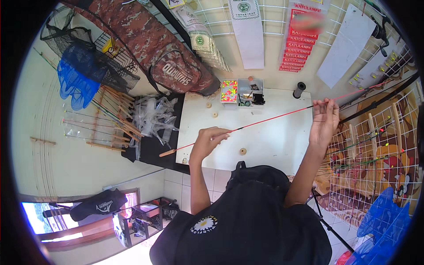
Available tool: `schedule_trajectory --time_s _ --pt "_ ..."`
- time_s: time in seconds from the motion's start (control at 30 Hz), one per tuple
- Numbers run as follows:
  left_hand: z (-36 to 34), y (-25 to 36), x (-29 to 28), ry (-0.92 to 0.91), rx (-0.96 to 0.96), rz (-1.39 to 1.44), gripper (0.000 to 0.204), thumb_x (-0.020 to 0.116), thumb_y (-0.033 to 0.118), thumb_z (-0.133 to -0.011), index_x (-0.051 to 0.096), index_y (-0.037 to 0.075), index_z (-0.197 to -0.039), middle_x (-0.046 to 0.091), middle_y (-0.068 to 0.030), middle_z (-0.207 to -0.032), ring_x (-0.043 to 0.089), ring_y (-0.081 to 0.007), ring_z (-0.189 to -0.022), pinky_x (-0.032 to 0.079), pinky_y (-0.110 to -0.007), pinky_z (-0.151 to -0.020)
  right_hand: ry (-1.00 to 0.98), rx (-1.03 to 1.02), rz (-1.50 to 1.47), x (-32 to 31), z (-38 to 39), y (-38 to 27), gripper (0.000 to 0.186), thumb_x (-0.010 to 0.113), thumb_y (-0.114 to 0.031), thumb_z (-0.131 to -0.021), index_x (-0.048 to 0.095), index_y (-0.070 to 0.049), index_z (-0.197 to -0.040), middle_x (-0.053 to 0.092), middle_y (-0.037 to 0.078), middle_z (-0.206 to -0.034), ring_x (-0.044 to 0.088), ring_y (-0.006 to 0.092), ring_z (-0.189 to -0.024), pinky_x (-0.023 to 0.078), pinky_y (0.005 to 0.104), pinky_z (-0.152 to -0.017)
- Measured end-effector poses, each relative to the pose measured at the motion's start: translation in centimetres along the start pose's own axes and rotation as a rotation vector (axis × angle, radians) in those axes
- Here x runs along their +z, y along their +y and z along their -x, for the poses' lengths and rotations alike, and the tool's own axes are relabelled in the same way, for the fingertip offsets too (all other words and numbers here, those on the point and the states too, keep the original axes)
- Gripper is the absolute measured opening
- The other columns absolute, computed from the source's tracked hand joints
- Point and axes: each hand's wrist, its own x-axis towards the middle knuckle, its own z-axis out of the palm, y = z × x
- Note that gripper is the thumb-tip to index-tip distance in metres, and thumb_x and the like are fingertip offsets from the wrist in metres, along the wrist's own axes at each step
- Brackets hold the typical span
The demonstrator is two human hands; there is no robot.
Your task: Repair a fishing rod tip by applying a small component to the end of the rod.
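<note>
A thin red rod (271, 118) with dark bands and a pale wooden handle (167, 153) crosses over the white tabletop (274, 150), rising toward the upper right. My left hand (207, 141) pinches it on the handle side, fingers closed. My right hand (324, 123) holds it farther along, fingertips raised around the shaft, palm showing. Behind the rod sit a divided white box (251, 99) with small items, a tray of bright small beads (229, 91) and a dark spool (298, 92). Several small pale round pieces (242, 151) lie on the tabletop.
A camouflage bag (172, 70) leans at the back left beside plastic-wrapped bundles (152, 119), wooden-handled rods (115, 119) and nets (75, 79). Wire grids with rods (371, 154) and blue mesh (384, 221) flank the right. Packets (247, 39) hang behind.
</note>
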Motion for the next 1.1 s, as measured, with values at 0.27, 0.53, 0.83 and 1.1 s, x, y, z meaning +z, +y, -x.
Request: schedule_trajectory --time_s 0.27,0.53,0.83,1.1 --pt "1.6 -5.8 -2.8 0.07 -0.073 -0.025 0.021 0.068 0.009 -0.084 0.073 0.005 -0.104 0.069 -0.0105 -0.081 0.063 -0.0141 -0.071 0.047 -0.029 -0.066 -0.103 0.118 0.011 1.8 3.8 5.1 0.012 0.054 -0.014 -0.098 0.049 -0.004 -0.101 0.061 0.011 -0.098 0.066 0.026 -0.088 0.053 0.0469 -0.09" --pt "1.7 -7.0 -3.5 0.079 -0.074 -0.212 0.027 0.07 0.008 -0.081 0.069 0.003 -0.108 0.07 -0.013 -0.097 0.067 -0.0225 -0.09 0.05 -0.033 -0.079 -0.057 0.26 0.009 2.5 7.1 7.0 0.008 0.052 -0.011 -0.098 0.048 -0.005 -0.1 0.06 0.01 -0.096 0.066 0.0243 -0.092 0.052 0.0465 -0.094" --pt "-5.8 11.0 2.4 0.101 0.492 0.082 0.029 0.07 0.005 -0.082 0.067 0.001 -0.111 0.067 -0.0116 -0.107 0.064 -0.0191 -0.098 0.049 -0.031 -0.088 -0.002 0.181 0.102 4.3 9.0 5.8 0.013 0.052 -0.011 -0.099 0.046 0.0 -0.102 0.057 0.011 -0.098 0.064 0.0205 -0.094 0.058 0.0391 -0.089" --pt "-9.8 17.1 8.8 -0.094 0.497 0.186 0.023 0.072 0.011 -0.081 0.071 0.002 -0.102 0.071 -0.008 -0.087 0.064 -0.0124 -0.077 0.05 -0.026 -0.073 -0.011 0.156 0.194 4.2 9.8 5.8 0.008 0.051 -0.005 -0.097 0.047 -0.001 -0.102 0.056 0.006 -0.102 0.059 0.0102 -0.094 0.056 0.0282 -0.082"
